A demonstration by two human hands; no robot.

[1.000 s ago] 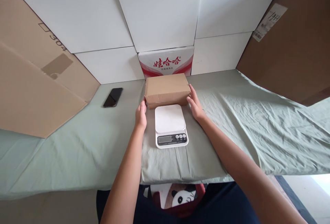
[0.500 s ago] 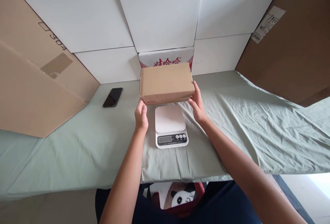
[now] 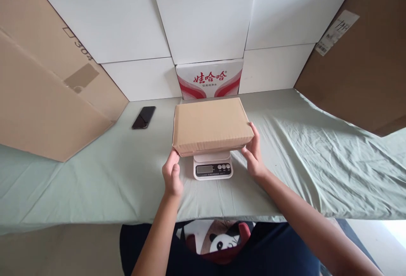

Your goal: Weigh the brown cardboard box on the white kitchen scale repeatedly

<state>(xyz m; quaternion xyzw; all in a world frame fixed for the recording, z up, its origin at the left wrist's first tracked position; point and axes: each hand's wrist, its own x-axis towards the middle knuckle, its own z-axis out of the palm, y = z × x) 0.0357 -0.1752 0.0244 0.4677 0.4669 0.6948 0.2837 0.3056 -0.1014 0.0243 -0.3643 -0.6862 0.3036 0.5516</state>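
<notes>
A closed brown cardboard box [image 3: 212, 123] is held between my two hands, over the back part of a white kitchen scale [image 3: 213, 174]. My left hand [image 3: 173, 174] grips its near left corner, with the fingers partly hidden under the box. At the near right corner, my right hand [image 3: 254, 153] holds the box with the fingers along its side and the thumb at the lower front edge. The box hides most of the weighing plate, while the dark display panel and round buttons show in front. Whether the box touches the plate I cannot tell.
A black phone [image 3: 144, 117] lies on the green cloth [image 3: 133, 174] to the left. White boxes [image 3: 206, 22] form a wall at the back, with a red-printed carton [image 3: 209, 79] at the bottom middle. Large brown cardboard panels [image 3: 47, 81] stand at both sides.
Both hands have brought the cardboard box nearer and lower, over the scale's plate, which was uncovered before. The red-printed carton behind now shows fully. The view has shifted slightly.
</notes>
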